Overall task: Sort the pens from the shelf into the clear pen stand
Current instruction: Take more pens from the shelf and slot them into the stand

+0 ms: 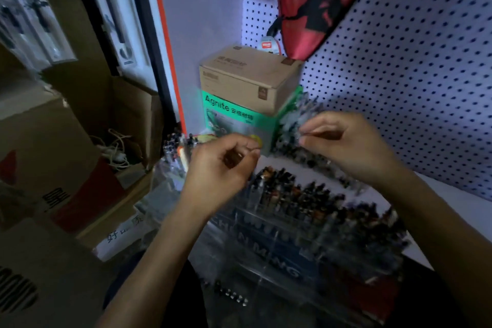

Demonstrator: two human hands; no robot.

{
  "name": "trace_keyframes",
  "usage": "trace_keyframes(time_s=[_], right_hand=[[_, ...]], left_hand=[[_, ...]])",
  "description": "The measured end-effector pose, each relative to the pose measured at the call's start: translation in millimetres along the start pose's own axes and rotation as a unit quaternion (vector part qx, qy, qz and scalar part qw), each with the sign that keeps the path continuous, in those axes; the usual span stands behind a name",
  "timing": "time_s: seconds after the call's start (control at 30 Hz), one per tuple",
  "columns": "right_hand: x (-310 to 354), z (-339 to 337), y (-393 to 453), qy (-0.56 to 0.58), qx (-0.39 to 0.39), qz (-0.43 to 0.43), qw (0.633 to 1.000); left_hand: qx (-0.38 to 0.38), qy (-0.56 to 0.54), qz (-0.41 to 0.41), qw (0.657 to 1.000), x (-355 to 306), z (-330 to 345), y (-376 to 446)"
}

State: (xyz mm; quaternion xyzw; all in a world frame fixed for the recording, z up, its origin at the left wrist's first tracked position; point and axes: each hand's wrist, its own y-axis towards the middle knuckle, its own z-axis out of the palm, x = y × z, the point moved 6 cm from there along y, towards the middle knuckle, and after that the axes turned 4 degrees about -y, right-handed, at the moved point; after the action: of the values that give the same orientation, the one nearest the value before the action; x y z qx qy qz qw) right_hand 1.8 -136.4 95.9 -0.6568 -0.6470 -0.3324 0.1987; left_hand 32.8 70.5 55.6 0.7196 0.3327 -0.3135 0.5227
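The whole frame is motion-blurred. A tiered clear pen stand (269, 239) sits at the front of the white shelf (436, 192), its rows packed with dark-capped pens (300, 194). Behind it, a bunch of grey-white pens (292, 117) stands against the green box. My right hand (346, 144) is at this bunch, thumb and forefinger pinched together on its pens. My left hand (221, 168) hovers over the stand's left end with its fingers curled in. I see nothing in its grasp. A second clear holder with pens (173, 152) stands to the left.
A green Agnite box (234, 120) with a brown carton (247, 77) on top fills the shelf's back corner. A pegboard wall (412, 74) with a red bag (314, 0) rises behind. Open cardboard boxes (80, 157) crowd the left. Several loose pens (231, 295) lie below the stand.
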Motion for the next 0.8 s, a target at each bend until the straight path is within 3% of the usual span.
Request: trace_keyframes(time_s=[0.33, 0.47, 0.57, 0.8], right_hand=[[-124, -82, -49, 0.025, -0.112, 0.162, 0.98], [-187, -71, -64, 0.039, -0.082, 0.227, 0.97], [-222, -68, -66, 0.005, -0.03, 0.253, 0.967], [-256, -75, -55, -0.022, -0.023, 0.25, 0.968]], left_hand=[[0.279, 0.054, -0.001, 0.959, -31, 155, 49], [0.36, 0.125, -0.01, 0.925, -34, 202, 47], [0.434, 0.192, -0.032, 0.88, -27, 238, 44], [0.447, 0.314, -0.1, 0.831, 5, 306, 50]])
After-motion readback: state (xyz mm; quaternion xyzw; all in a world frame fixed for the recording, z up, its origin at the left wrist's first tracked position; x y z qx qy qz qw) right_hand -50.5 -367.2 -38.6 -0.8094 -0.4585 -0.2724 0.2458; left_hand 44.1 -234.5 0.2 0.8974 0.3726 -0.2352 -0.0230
